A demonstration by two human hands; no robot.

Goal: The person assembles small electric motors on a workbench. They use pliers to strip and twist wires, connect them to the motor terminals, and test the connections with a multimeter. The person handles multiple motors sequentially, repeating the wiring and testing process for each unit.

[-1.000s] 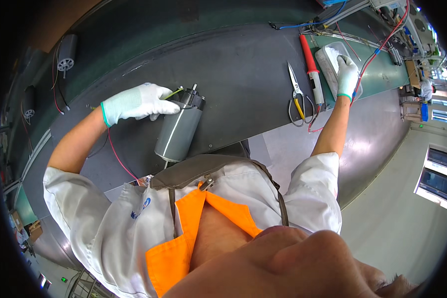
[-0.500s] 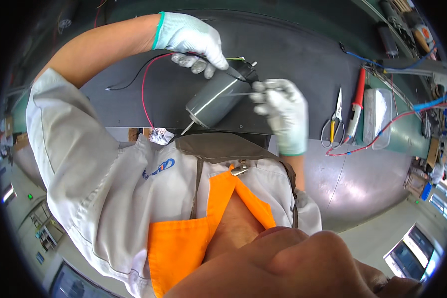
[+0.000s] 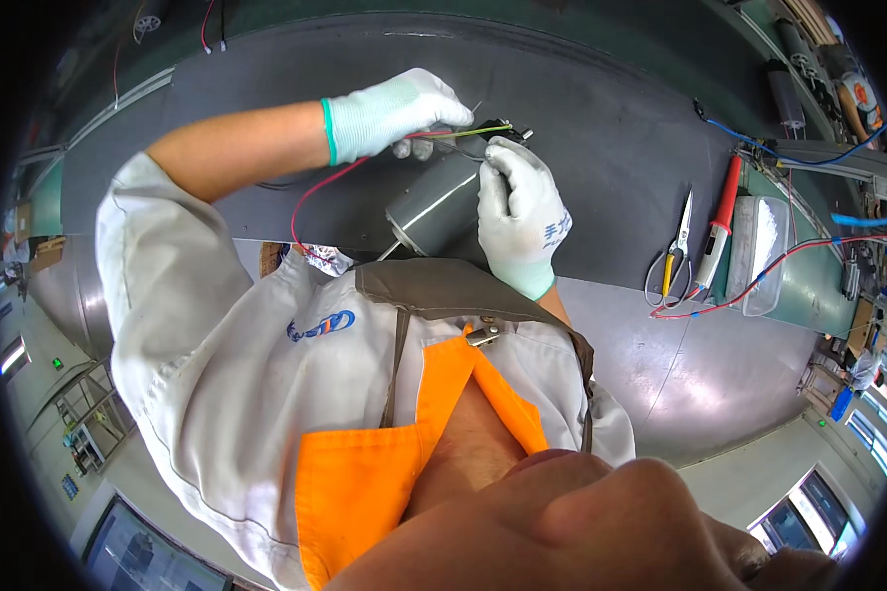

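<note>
— Motor (image 3: 432, 205): a smooth grey metal cylinder with a thin shaft at its near end, lying tilted on the dark matte desk (image 3: 611, 118), just ahead of the person's chest.

— Hands?

— Both in white knit gloves. Left hand (image 3: 396, 110), its glove cuffed in green, sits above the motor's far end, fingers pinched narrow on thin wires (image 3: 453, 132), one red and one yellow-green. The red wire loops down toward the collar. Right hand (image 3: 520, 212) rests against the motor's right side, fingers closed on a small dark tool or connector at the wire ends; which of the two, I cannot tell.

— Surroundings?

— Well to the right: scissors (image 3: 672, 258) with yellow-lined handles, a red-handled pen-shaped tool (image 3: 721, 219) beside them, then a clear plastic tray (image 3: 761, 254) crossed by a red cable.
</note>
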